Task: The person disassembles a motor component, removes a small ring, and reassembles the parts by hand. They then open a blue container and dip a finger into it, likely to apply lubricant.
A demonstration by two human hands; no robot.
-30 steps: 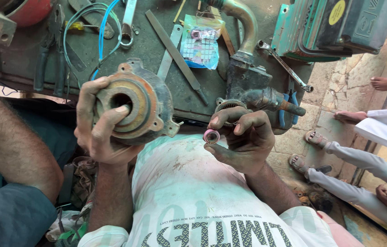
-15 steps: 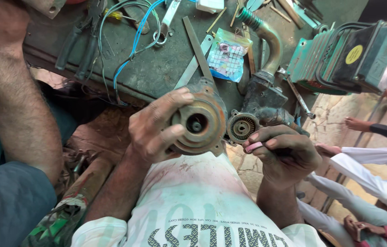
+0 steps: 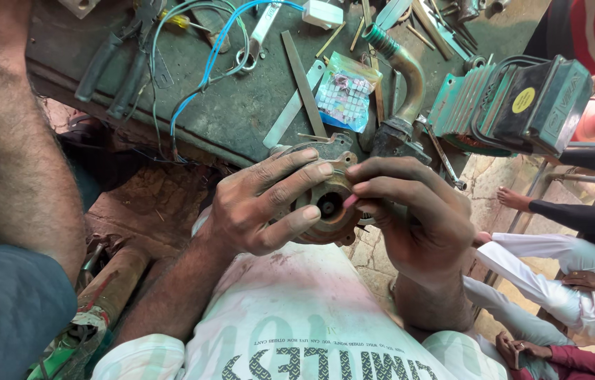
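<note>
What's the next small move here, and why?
Probably press the small pink ring into the central hole of the rusty housing. The right hand pinches it right at the bore, and the left hand grips the housing around its body.

The person wears a pale T-shirt point(image 3: 297, 309), mostly white with a faint pink stain over the chest area. Large dark block letters run across its lower part, with a line of much smaller print above them. The sleeves are short and white, so both forearms are bare. The left forearm point(image 3: 171, 295) has dark hair on it. The left hand point(image 3: 255, 204) and the right hand point(image 3: 424, 218) wear no gloves. The fingers are smeared with dark grease, and the nails are short.
</note>
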